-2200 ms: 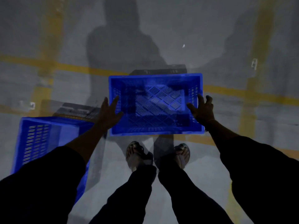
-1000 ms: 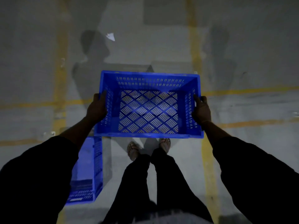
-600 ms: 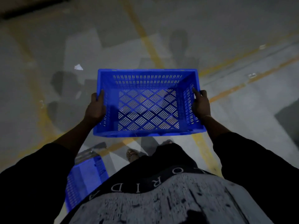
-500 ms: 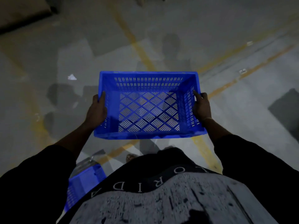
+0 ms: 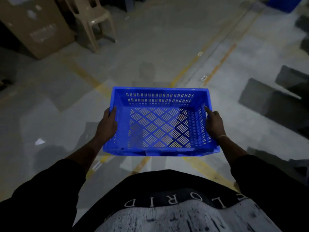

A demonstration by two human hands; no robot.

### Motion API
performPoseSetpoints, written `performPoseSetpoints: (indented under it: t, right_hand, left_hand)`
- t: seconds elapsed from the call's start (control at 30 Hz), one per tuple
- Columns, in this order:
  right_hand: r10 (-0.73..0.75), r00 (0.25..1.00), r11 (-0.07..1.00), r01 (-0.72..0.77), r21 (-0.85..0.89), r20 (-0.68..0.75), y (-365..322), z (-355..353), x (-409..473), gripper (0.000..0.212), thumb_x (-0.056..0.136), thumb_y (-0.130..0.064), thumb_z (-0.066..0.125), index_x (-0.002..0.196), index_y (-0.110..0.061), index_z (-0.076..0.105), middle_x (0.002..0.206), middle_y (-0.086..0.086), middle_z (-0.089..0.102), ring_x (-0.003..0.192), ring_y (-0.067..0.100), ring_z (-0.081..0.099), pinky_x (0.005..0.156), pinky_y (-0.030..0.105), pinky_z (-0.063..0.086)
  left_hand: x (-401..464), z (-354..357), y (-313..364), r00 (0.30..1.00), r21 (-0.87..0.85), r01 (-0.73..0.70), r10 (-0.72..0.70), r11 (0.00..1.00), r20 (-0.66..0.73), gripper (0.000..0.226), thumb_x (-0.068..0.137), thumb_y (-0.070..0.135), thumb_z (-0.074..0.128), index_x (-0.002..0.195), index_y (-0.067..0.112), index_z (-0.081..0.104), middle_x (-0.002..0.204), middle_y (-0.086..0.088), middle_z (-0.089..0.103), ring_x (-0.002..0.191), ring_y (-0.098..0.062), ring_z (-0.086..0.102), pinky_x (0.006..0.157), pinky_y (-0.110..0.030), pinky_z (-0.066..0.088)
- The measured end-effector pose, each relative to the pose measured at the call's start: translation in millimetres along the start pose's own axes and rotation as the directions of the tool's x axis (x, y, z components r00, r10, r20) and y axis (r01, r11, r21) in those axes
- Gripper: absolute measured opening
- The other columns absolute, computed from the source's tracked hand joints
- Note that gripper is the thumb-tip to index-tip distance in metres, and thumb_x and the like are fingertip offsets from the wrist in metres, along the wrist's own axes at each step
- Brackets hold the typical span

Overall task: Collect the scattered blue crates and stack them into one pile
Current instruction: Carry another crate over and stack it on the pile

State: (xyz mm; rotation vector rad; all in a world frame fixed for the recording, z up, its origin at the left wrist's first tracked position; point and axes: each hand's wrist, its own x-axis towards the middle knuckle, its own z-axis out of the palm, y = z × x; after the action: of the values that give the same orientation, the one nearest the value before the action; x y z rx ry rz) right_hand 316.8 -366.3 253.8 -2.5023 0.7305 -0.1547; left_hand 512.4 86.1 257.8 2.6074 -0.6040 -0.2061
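Both hands grip blue crate sides.

You are holding a bright blue crate: its floor is a diamond lattice of slotted patches, its far wall carries rows of short upright slots, and its side walls show small slots too. Your sleeves are black. Your shirt has a black band with pale capital letters above a mottled grey-white print. The floor is dull grey, crossed by worn yellow painted lines. At far left stands a brown cardboard box, beside it a beige plastic chair. At the top right corner is something blue, possibly another crate, though it is blurred.
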Motion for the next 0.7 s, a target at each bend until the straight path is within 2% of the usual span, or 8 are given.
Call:
performPoseSetpoints:
  t: [0.27,0.57,0.7]
  right_hand:
    - [0.168,0.981,0.986,-0.167,0.026,-0.098,67,-68,27,0.056,0.096,-0.008,0.048,0.15,-0.018,0.04,0.114,0.022,0.05,0.096,0.041,0.057,0.089,0.04,0.045]
    - [0.348,0.923,0.937,-0.342,0.068,-0.162,121,-103,87,0.058,0.095,-0.01,0.052,0.15,-0.021,0.039,0.115,0.017,0.05,0.096,0.035,0.059,0.088,0.038,0.046]
    - [0.412,0.893,0.911,-0.401,0.094,-0.182,140,-111,143,0.057,0.096,-0.011,0.053,0.15,-0.021,0.039,0.117,0.015,0.049,0.095,0.031,0.059,0.084,0.034,0.044]
  left_hand:
    - [113,36,88,0.975,0.003,-0.214,0.213,0.977,0.055,0.07,0.095,0.005,0.053,0.158,0.012,0.025,0.159,-0.019,0.025,0.098,-0.048,0.062,0.07,-0.048,0.053]
    - [247,77,173,0.942,-0.032,-0.304,0.305,0.952,0.138,0.067,0.097,0.008,0.051,0.158,0.017,0.026,0.163,-0.014,0.022,0.1,-0.044,0.062,0.072,-0.04,0.045]
    - [337,104,202,0.925,-0.055,-0.333,0.337,0.941,0.177,0.069,0.096,0.009,0.052,0.159,0.021,0.025,0.163,-0.014,0.022,0.113,-0.043,0.059,0.079,-0.043,0.049]
